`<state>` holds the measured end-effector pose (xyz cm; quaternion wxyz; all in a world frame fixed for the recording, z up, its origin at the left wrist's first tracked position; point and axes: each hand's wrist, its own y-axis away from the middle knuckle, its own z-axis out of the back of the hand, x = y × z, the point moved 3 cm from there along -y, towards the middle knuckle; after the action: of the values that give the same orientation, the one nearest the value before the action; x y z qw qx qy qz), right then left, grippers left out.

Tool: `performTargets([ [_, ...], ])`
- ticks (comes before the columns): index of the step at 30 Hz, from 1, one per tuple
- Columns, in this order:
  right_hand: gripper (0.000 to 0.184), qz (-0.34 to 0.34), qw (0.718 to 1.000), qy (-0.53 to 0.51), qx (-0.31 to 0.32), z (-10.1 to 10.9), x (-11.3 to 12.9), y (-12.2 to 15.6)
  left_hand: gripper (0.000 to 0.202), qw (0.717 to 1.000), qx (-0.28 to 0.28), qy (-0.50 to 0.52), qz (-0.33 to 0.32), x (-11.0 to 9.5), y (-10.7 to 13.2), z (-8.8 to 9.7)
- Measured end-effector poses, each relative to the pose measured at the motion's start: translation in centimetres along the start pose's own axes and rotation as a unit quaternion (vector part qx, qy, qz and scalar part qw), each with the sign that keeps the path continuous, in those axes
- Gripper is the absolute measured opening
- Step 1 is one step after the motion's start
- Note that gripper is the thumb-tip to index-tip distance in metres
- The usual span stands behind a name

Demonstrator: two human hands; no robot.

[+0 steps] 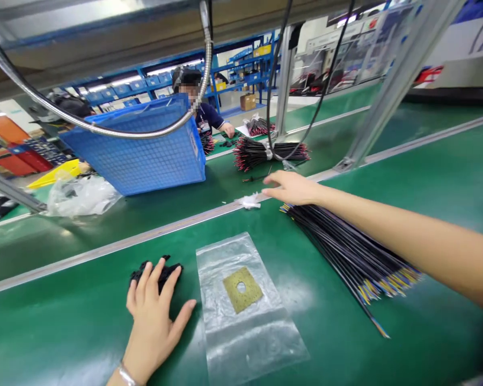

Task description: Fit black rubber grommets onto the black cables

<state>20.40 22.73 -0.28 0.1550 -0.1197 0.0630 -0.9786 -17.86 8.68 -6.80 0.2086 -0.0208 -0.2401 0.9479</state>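
My left hand (153, 311) lies flat on the green bench with its fingers spread, the fingertips resting on a small heap of black parts (156, 271). My right hand (292, 187) is stretched far forward, fingers together, over the far end of a long bundle of black wires (346, 249) with coloured tips. A crumpled white scrap (249, 201) lies just left of that hand. Between my hands sits a clear plastic bag (245, 316) with a yellow square sponge (242, 289) that has a hole in its middle.
A blue mesh crate (145, 150) and a crumpled clear bag (80, 195) stand at the back left. A second wire bundle (265, 153) lies beyond the metal rail (145, 236). A person in dark blue (207, 115) works opposite. A flexible metal hose (104, 128) hangs overhead.
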Motion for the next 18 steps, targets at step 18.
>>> performTargets([
  [18, 0.049, -0.309, 0.936, 0.155, -0.063, -1.6, -8.5, 16.4, 0.045, 0.995, -0.012, 0.047, -0.089, -2.9, 0.0, 0.0],
])
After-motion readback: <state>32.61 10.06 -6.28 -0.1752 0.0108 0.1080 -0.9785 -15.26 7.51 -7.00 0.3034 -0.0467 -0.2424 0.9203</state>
